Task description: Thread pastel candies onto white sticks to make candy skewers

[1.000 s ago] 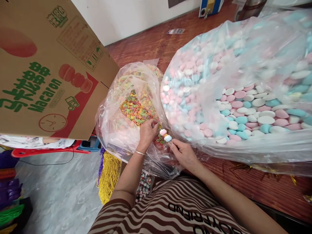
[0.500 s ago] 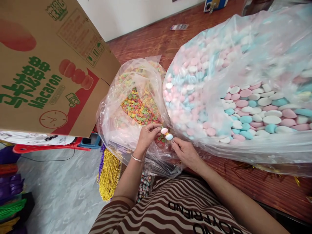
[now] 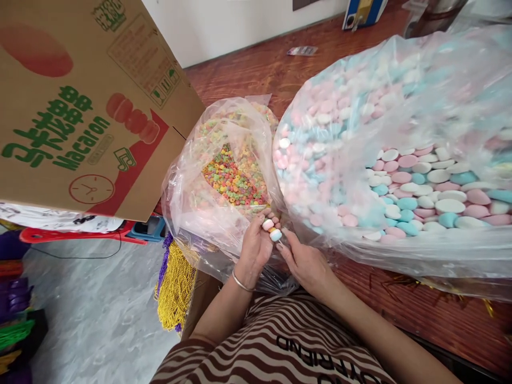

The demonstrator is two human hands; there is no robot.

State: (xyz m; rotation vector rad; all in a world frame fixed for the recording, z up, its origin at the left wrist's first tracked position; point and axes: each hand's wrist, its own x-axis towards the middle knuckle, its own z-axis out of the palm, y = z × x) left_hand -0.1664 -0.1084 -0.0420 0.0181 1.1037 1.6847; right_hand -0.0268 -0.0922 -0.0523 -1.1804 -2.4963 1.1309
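Note:
My right hand [image 3: 306, 262] pinches the lower end of a thin skewer, which carries a pink-and-white piece and a blue-and-white piece [image 3: 276, 234] with something orange between them. Palm up, my left hand [image 3: 257, 242] has its fingers curled behind the skewered pieces; whether it grips them is unclear. Beyond my left hand lies an open clear bag of small colourful rings [image 3: 234, 178]. On the right a large clear bag holds pink, white and blue oval pieces [image 3: 450, 207].
A cardboard box [image 3: 96, 106] stands at the left. Gold bead strings [image 3: 176, 288] hang by the edge of the wooden table [image 3: 248, 69]. A small packet [image 3: 302, 50] and a blue box [image 3: 363, 13] lie towards the back.
My left hand has turned palm up, its fingers moving from a pinch at the skewer's top to behind the pieces. The skewer and my right hand sit slightly lower in view.

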